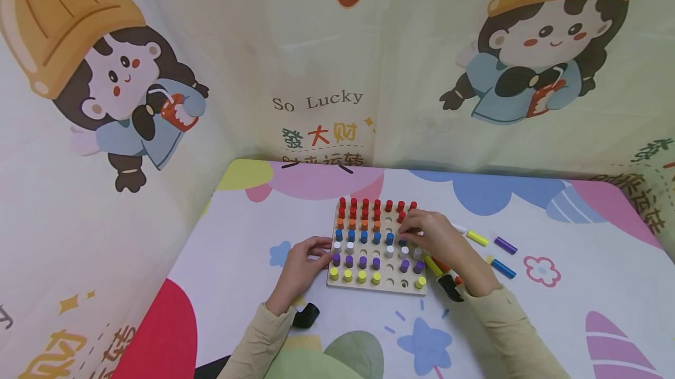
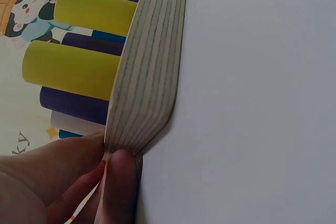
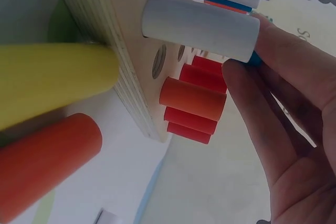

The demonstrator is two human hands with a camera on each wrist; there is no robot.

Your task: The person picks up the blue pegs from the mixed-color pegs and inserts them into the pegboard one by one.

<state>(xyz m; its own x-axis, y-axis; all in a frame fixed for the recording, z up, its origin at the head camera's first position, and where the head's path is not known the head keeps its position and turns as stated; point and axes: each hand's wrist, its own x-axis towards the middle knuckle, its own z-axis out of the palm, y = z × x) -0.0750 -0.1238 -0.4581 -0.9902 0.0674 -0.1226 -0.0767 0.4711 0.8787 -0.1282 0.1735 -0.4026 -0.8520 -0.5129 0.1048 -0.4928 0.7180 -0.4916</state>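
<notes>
A wooden pegboard (image 1: 369, 289) lies on the table with rows of red, orange, blue, white, purple and yellow pegs. My left hand (image 1: 303, 265) grips its left edge; thumb and fingers close on the layered wood (image 2: 152, 51) in the left wrist view. Over the right part of the board, my right hand (image 1: 437, 238) pinches a blue peg (image 1: 403, 242) in the blue row. In the right wrist view a white peg (image 3: 202, 27) mostly hides that blue peg, so how deep it sits cannot be seen. Several holes stand bare, including two in the yellow row.
Right of the board lie loose pegs: a yellow one (image 1: 477, 238), a purple one (image 1: 505, 245) and a blue one (image 1: 503, 268). Close to the board's right edge lie another yellow peg (image 3: 58, 82) and an orange-red peg (image 3: 50, 166). A printed curtain (image 1: 316, 45) stands behind the table.
</notes>
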